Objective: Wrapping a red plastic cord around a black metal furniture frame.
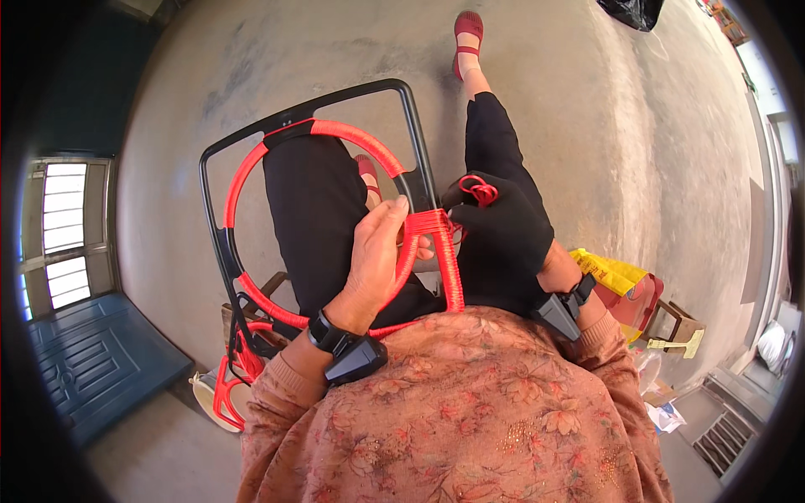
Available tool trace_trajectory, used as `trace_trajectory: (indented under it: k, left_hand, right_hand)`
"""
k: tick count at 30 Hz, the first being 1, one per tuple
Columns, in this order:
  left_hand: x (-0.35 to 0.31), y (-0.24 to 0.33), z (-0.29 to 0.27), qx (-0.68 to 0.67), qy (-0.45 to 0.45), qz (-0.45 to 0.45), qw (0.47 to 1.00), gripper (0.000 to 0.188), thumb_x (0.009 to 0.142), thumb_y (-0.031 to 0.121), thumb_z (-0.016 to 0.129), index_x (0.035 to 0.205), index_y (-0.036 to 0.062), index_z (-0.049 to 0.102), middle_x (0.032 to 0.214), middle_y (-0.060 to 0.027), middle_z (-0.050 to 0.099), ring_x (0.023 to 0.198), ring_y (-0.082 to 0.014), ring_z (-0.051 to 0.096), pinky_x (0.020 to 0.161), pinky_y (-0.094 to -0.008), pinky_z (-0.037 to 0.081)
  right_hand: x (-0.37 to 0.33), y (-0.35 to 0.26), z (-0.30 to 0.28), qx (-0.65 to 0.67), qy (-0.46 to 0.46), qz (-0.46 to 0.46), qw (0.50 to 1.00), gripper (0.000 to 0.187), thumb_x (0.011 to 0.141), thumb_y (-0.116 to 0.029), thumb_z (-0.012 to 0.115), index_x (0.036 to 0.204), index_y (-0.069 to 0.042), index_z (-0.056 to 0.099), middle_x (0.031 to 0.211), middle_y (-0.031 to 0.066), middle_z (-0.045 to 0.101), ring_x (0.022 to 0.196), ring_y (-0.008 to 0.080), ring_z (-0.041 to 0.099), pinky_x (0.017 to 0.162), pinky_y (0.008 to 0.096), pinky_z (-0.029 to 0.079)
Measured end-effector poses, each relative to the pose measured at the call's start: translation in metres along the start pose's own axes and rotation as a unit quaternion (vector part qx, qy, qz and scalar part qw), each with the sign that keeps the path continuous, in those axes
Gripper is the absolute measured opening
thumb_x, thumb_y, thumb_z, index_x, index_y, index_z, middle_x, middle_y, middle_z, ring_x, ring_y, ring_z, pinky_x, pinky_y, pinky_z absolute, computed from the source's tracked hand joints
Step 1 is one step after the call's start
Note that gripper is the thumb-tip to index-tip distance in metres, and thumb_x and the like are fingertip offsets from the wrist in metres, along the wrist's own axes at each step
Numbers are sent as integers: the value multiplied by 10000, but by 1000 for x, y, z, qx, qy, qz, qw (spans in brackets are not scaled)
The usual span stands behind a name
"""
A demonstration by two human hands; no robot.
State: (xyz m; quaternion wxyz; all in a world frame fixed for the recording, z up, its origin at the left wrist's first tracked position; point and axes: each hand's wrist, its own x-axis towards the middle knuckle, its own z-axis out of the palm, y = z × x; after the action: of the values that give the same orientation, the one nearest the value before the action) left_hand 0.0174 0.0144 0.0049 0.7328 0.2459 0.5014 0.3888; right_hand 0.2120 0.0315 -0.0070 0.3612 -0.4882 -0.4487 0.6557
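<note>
Across my lap lies a black frame (423, 159) with rounded corners and a ring inside it. Red cord winding (453, 277) covers much of the ring and the near right side, with black gaps between the wrapped stretches. My bare left hand (375, 256) grips the frame where ring and side bar meet, thumb on top and fingertips showing underneath. My right hand (507, 222), in a black glove, is closed on a small looped bundle of red cord (480, 190), just right of the wrapped corner. Its fingertips near the bar are partly hidden.
On the left, more red-wrapped pieces (226, 394) rest by a pale round rim near a blue panelled door (105, 360). To the right are a yellow bag (608, 270), a small wooden stool (675, 327) and a floor grate (723, 443). A black bag (633, 12) lies far off.
</note>
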Motion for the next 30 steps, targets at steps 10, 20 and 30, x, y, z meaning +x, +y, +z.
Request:
trace_trajectory:
  k: [10,20,30]
  left_hand:
    - [-7,-8,-11,-33,31,4,999,194,972,198,516,920,13,543,781,-88,634,624,-152,626,573,-272,544]
    - [-13,0,-23,32,-29,4,999,159,938,161,580,884,12,577,785,-72,637,653,-134,641,557,-242,533]
    - [-18,1,-24,54,-34,-1,998,153,935,152,586,891,6,581,766,-67,645,637,-121,640,557,-230,529]
  right_hand:
    - [10,-9,8,-70,-92,33,993,107,832,-100,664,845,-19,596,703,8,586,648,77,558,600,252,481]
    - [-5,-6,17,-136,-47,-5,990,125,844,-126,655,827,-18,595,706,4,600,649,75,563,599,257,479]
    - [-4,-1,19,-64,-51,145,986,215,845,-236,663,794,-30,631,687,0,602,626,68,552,569,261,459]
